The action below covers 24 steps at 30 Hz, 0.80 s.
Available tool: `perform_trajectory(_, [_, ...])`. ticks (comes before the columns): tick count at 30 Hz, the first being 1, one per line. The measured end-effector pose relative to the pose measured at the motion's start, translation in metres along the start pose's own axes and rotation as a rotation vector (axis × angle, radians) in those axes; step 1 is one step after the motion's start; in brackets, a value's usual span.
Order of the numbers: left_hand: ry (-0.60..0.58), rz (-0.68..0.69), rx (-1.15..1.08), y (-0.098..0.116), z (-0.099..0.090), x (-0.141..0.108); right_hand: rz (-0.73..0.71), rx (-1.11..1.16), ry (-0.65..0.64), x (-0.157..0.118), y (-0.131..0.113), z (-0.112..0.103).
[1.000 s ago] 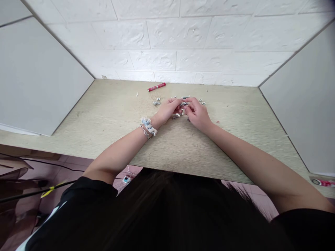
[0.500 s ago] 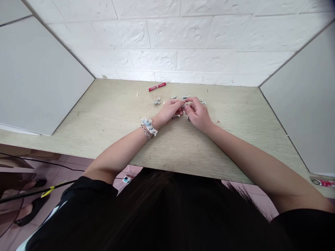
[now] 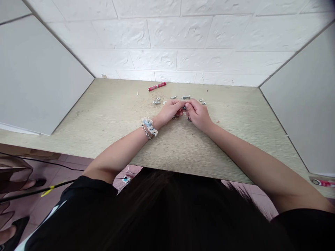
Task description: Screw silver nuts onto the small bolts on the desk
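My left hand (image 3: pixel 171 111) and my right hand (image 3: pixel 197 113) meet over the table with their fingertips pinched together. Between them they grip a small metal fastener (image 3: pixel 184 108), mostly covered by the fingers, so whether it is a bolt or a nut I cannot make out. Just beyond the fingers lie a bolt (image 3: pixel 186 97) and a shorter bolt (image 3: pixel 173 97). Left of my left hand are another bolt (image 3: pixel 156 102), a nut (image 3: pixel 158 99) and a washer (image 3: pixel 164 103). Two nuts (image 3: pixel 203 103) rest past my right hand. More metal pieces (image 3: pixel 189 119) show partly beneath the hands.
A red tube (image 3: pixel 157 86) lies near the white brick wall (image 3: pixel 162 59). Grey-white panels (image 3: pixel 39 76) close in the wooden table (image 3: pixel 110 111) on both sides. A red cylinder (image 3: pixel 324 183) lies at the far right. Another person's feet (image 3: pixel 15 230) show on the floor at lower left.
My right index finger has curled in closer to the thumb, and more of the fastener shows between the hands. At lower left the other person's foot has moved.
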<state>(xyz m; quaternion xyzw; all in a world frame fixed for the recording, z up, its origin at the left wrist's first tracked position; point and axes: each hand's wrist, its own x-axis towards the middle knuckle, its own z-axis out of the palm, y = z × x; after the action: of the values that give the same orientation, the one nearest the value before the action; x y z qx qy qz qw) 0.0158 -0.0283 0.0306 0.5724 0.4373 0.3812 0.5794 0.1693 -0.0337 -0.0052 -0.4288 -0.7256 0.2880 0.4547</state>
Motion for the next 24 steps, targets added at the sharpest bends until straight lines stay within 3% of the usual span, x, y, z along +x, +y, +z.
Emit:
perform_trajectory(13, [-0.047,0.019,-0.011,-0.0013,-0.0032,0.0023,-0.005,0.018,-0.002,0.0003,-0.0002,0.0004])
perform_trajectory(24, [0.021,0.009,-0.045,-0.0013,-0.0045,0.0043,-0.041,0.013,0.053,-0.0022,-0.0006,0.005])
